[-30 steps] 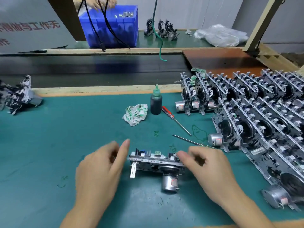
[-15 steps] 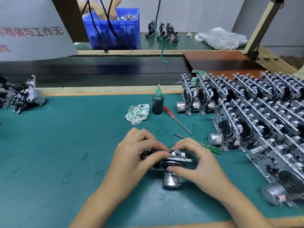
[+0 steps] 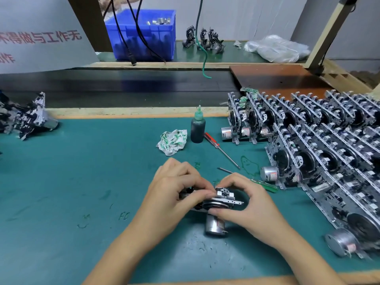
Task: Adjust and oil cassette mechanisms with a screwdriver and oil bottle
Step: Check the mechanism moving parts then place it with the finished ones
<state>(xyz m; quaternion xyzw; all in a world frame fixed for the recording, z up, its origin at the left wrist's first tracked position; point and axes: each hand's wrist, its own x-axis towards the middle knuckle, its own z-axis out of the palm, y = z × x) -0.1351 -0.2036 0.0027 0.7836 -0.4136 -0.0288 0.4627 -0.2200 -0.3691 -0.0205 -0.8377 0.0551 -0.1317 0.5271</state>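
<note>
A loose cluster of cassette mechanisms [image 3: 26,118] lies at the far left edge of the green mat [image 3: 82,171]. Near the middle front, the left hand [image 3: 174,194] curls over one cassette mechanism [image 3: 218,199], fingers and thumb pinching its top edge; the right hand [image 3: 246,200] grips the same unit from the other side, thumb under the frame just above its silver motor [image 3: 214,224]. The mechanism sits low over the mat; whether it rests on it I cannot tell. Behind the hands stand a crumpled rag [image 3: 172,141], the dark oil bottle [image 3: 197,128], a red-handled screwdriver [image 3: 220,149] and a green-handled screwdriver [image 3: 253,181], all untouched. Rows of upright mechanisms [image 3: 308,140] fill the right side.

The step in hand looks like seating or checking the unit by hand, before any tool work. Next, one hand probably has to let go and reach back for a screwdriver or the bottle while the other steadies the unit.

A second ago the hands lay apart at either end of the mechanism; now they close together over it, and it is turned
</note>
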